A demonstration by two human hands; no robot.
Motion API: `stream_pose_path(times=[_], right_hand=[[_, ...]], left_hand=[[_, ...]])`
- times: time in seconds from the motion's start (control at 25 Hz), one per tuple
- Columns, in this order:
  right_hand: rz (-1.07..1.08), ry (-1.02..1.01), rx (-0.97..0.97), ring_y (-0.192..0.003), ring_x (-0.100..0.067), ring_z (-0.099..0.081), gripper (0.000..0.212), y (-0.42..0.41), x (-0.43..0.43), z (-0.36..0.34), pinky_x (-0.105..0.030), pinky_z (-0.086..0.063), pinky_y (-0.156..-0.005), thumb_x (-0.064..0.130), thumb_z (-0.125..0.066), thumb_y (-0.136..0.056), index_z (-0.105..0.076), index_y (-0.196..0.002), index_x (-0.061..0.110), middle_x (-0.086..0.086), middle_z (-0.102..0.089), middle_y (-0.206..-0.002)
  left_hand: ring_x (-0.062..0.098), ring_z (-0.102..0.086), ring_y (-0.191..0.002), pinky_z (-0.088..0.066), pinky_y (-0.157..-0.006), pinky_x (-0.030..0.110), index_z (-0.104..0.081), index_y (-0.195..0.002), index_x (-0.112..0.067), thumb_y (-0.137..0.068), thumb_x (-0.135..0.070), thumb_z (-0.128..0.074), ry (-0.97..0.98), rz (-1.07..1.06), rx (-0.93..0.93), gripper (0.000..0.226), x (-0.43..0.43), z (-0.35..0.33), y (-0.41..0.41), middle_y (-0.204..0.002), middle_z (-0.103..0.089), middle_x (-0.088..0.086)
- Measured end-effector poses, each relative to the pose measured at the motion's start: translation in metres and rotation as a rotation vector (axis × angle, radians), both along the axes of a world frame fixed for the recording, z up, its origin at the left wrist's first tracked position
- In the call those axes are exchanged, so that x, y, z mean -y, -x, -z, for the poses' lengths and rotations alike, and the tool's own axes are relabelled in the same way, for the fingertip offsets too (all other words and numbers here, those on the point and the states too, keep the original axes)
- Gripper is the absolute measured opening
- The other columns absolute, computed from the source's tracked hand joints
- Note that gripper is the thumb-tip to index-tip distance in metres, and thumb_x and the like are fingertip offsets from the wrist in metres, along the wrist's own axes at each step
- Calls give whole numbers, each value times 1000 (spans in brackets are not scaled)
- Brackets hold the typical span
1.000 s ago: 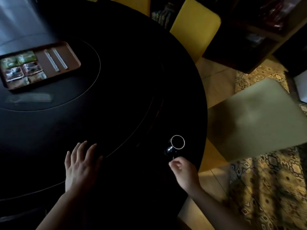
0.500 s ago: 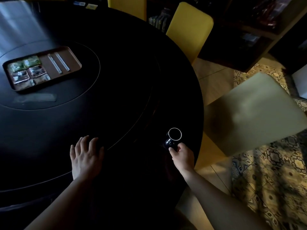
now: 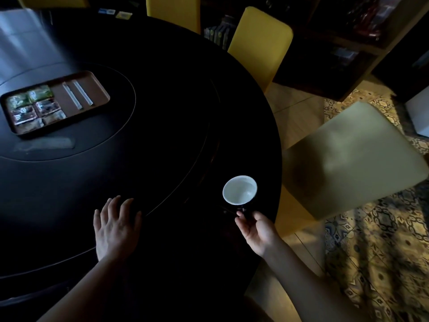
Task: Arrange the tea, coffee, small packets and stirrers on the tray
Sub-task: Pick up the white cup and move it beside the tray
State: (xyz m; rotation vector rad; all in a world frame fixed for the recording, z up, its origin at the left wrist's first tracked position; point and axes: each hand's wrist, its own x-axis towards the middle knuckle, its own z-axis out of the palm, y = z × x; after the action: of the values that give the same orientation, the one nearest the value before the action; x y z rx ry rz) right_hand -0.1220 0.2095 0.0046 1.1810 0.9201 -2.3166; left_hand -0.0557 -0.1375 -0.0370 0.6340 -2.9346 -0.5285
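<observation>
**Mug at the near rim, tray far off toward ten o'clock**

The round black desk (image 3: 162, 126) fills most of the view, with a raised turntable disc at its middle. On that disc, well away from both hands toward ten o'clock, lies the brown tray (image 3: 97, 88), its long axis running from eight o'clock to two o'clock. Six small packets (image 3: 34, 108) sit in two rows in its left half, and two pale stirrers (image 3: 77, 95) lie side by side, parallel, in its right half.

The left hand (image 3: 116, 226) rests flat on the desk, fingers spread, holding nothing, and is the nearer hand to the tray. The right hand (image 3: 257, 228) sits at the near rim toward four o'clock, its grip pinched on the handle of a dark mug (image 3: 240, 190) with a white inside; whether the mug is lifted or standing is unclear.

The tray looks already filled, so the coming move likely turns on carrying the mug across toward ten o'clock, a long reach.
</observation>
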Motion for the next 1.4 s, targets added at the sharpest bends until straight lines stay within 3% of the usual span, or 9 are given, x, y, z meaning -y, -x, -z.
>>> stream_pose_path(times=[0.2, 0.36, 0.52, 0.64, 0.92, 1.08, 1.2, 1.32, 1.4], right_hand=[[-22, -12, 31, -57, -18, -70, 22, 4, -4, 4, -32, -60, -49, 7, -41, -101, -60, -95, -3, -19, -62, -88], [-16, -62, 59, -68, -25, -61, 22, 4, -6, 5, -35, -59, -47, 7, -40, -101, -56, -99, -7, -19, -58, -82], [60, -231, 56, -69, -32, -62, 20, 4, -5, 6, -40, -60, -50, 17, -39, -104, -50, -112, 2, -24, -59, -80], [72, -231, 28, -66, -27, -65, 35, -2, -2, 5, -38, -61, -51, 41, -55, -94, -56, -105, 7, -20, -61, -77], [-139, -410, 16, -59, -27, -63, 41, -6, -3, 12, -38, -61, -53, 45, -61, -89, -56, -101, 6, -21, -64, -83], [-361, -651, -25, -61, -26, -61, 45, -17, -17, 14, -38, -60, -53, 48, -58, -91, -54, -108, 6, -19, -65, -92], [-474, -893, -183, -74, -23, -67, 44, -34, -26, 22, -33, -60, -53, 40, -70, -85, -58, -110, 6, -12, -66, -97], [-506, -1036, -318, -81, -23, -69, 28, -36, -22, 25, -28, -59, -52, 29, -77, -81, -59, -96, 15, -11, -64, -98], [-471, -1086, -326, -78, -24, -70, 22, -29, -18, 24, -30, -60, -54, 24, -77, -82, -59, -86, 13, -10, -65, -89]], left_hand=[[25, -21, -147, -1, -121, 40, -44, -136, -31, -94, -42, -55, 13, -6, 12, 45, -1, 0, 1, -150, -37, 4], [23, -20, -147, 13, -116, 26, -42, -136, -34, -94, -44, -53, 21, -11, 30, 45, 0, -1, 1, -151, -34, 1], [23, -18, -148, 6, -120, 35, -40, -137, -35, -95, -46, -51, 16, -8, 40, 45, -1, -2, 2, -152, -34, 3], [21, -16, -148, 15, -116, 26, -39, -136, -38, -95, -51, -44, 21, 1, 46, 44, 0, -3, 2, -152, -33, 2], [23, -19, -147, 13, -116, 26, -41, -136, -36, -93, -43, -56, 7, -7, 35, 46, -1, -6, 1, -151, -34, 3], [24, -19, -148, -3, -121, 43, -41, -136, -36, -94, -43, -55, -7, 6, 37, 45, -1, -6, 0, -151, -35, 4], [31, -27, -142, -15, -119, 54, -48, -132, -29, -92, -40, -60, 31, 13, 71, 43, -1, -11, 4, -146, -40, 9], [37, -40, -123, -29, -107, 63, -56, -121, -26, -88, -47, -61, 178, 38, 161, 39, 5, -22, 25, -130, -51, 12], [40, -41, -119, -26, -107, 68, -58, -116, -24, -89, -49, -59, 202, 19, 176, 36, 11, -29, 43, -125, -53, 15]])
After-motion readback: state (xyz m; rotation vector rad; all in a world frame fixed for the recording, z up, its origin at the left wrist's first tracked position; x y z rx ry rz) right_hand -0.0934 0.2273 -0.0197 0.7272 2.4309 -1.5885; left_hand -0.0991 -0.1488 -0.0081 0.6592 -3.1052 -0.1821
